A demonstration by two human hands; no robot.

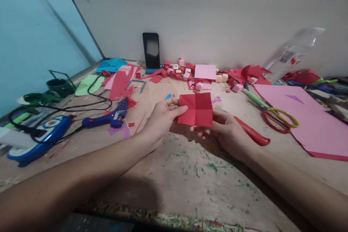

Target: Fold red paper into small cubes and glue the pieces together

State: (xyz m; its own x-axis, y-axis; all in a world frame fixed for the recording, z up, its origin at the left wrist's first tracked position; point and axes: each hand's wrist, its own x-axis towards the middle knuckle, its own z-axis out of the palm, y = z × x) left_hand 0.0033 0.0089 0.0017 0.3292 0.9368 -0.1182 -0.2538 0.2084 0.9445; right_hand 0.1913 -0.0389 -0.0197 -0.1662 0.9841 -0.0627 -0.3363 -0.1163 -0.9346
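A small red paper square (196,110) with fold creases is held up over the middle of the worn table (190,166). My left hand (162,119) pinches its left edge, thumb on top. My right hand (227,132) supports it from below and behind, fingers curled under the paper's lower right part. Just right of that hand lies a red-handled cutter (251,133) on the table.
A blue glue gun (107,117) with black cable lies left. Scissors (272,112) and a large pink sheet (307,119) lie right. Small red and pink paper cubes and scraps (185,70) crowd the back by the wall, beside a propped phone (151,50).
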